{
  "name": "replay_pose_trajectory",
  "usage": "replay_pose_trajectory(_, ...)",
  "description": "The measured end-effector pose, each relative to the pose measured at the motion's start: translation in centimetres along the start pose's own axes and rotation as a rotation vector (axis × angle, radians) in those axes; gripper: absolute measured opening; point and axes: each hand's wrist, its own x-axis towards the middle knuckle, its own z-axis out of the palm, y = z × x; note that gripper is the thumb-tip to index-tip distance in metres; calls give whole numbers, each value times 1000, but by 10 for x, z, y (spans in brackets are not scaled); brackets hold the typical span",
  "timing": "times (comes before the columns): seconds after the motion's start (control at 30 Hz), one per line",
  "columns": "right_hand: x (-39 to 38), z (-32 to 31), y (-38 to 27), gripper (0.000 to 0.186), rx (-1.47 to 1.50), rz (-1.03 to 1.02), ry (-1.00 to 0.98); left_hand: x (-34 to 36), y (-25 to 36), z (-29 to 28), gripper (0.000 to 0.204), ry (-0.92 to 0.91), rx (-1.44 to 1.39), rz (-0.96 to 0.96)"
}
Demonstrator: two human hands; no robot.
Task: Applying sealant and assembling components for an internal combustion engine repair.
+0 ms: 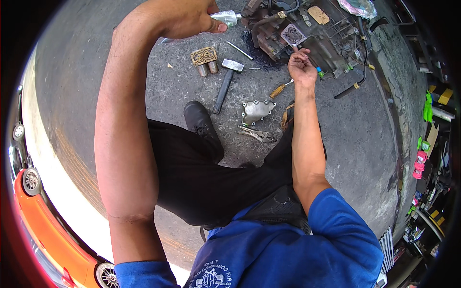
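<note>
My left hand (201,21) is closed around a clear plastic bottle (225,18), which lies tilted sideways with its narrow white end toward the engine assembly (319,48). My right hand (302,65) is beside that assembly, palm up and fingers curled. A small pale bit shows at its fingertips, just below a light patterned metal face (293,35); whether I pinch it cannot be made out. On the floor between my arms are a hammer (227,81), a brownish two-cylinder metal part (204,60), a silver cover (257,111) and locking pliers (258,134).
A thin metal rod (239,50) lies near dark wet oil on the floor. A screwdriver with a yellowish handle (278,90) is left of my right wrist. Hoses (361,77) hang off the engine's right side. An orange car (53,230) stands far left; cluttered tools line the right edge.
</note>
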Motion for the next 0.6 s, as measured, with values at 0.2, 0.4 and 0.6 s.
replay_pose_trajectory(0.2, -7, 11, 5, 63, 2, -6, -41, -1, -1, -1, 41, 7, 3, 1)
replay_pose_trajectory(0.4, -17, 25, 13, 66, 34, 9, -69, -1, -3, 3, 41, 48, -16, 4)
replay_pose_trajectory(0.6, -18, 27, 17, 66, 21, 30, -1, 0, -1, -1, 41, 6, 5, 20)
